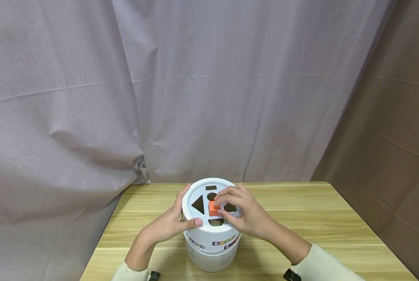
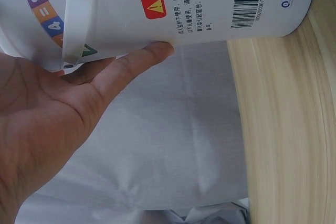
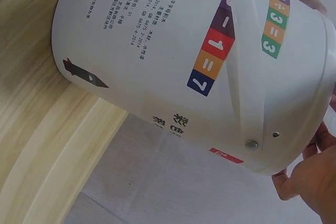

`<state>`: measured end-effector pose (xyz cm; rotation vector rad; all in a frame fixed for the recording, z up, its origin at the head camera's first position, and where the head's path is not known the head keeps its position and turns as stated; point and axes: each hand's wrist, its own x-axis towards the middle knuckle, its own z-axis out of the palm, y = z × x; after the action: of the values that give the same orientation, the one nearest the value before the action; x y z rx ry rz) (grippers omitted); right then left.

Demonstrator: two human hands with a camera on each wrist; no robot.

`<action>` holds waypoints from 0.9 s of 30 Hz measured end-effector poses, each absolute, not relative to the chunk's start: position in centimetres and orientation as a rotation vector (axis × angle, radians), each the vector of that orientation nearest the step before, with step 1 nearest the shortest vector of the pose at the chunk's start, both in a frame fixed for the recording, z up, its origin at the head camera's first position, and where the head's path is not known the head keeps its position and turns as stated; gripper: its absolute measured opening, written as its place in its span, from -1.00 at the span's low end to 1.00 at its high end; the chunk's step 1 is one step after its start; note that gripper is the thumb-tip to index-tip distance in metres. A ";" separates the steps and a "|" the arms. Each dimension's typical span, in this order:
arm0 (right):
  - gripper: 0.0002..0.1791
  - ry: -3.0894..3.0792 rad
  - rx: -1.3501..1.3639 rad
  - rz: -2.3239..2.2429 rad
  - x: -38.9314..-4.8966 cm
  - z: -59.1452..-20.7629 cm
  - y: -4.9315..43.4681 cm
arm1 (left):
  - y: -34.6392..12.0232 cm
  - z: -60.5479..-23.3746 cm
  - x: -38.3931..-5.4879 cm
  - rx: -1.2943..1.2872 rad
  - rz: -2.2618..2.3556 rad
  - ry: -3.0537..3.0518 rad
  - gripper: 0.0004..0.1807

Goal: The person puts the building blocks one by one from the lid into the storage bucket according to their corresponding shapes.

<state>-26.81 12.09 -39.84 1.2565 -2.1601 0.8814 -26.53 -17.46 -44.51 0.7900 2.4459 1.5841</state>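
Note:
A white toy bucket [image 1: 212, 260] stands upright on the table, its lid [image 1: 196, 192] cut with shaped holes, among them a triangle, a circle and a rectangle. Thumb on the lid's near rim and fingers along its left side, my left hand [image 1: 168, 223] grips the bucket. With thumb and fingertips, my right hand [image 1: 243, 208] pinches an orange block [image 1: 213, 211] at the middle of the lid. Fingers cover part of the block and of the right-hand hole. How deep the block sits cannot be seen. Printed sums show on the bucket's side [image 3: 157, 51] in the right wrist view.
The bucket stands near the front of a wooden table [image 1: 290, 218], with wood surface on both sides. Behind it hangs a grey curtain [image 1: 202, 117]. A darker brownish cloth [image 1: 388, 148] hangs at the right. Black straps [image 1: 292, 274] show at both wrists.

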 end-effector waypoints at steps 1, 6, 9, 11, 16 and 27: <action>-0.69 -2.168 1.248 0.885 -26.8 -39.8 12.1 | -17.5 -44.5 -26.5 0.791 1.582 2.447 0.34; -0.69 -2.190 1.213 0.894 -26.7 -39.8 12.3 | -17.5 -44.5 -26.5 0.796 1.579 2.451 0.34; -0.68 -2.181 1.210 0.888 -26.7 -39.8 12.4 | -17.5 -44.6 -26.5 0.796 1.581 2.449 0.34; -0.67 -2.173 1.210 0.885 -26.7 -39.8 12.5 | -17.5 -44.6 -26.5 0.796 1.580 2.447 0.34; -0.67 -2.159 1.207 0.885 -26.7 -39.6 12.8 | -17.5 -44.6 -26.4 0.776 1.579 2.448 0.35; -0.63 -2.161 1.160 0.872 -26.5 -39.5 14.3 | -17.4 -44.7 -26.5 0.765 1.581 2.456 0.37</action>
<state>-26.51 14.27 -39.46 1.1595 -2.1610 0.8717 -26.53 -17.44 -44.68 0.7650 2.4558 1.5815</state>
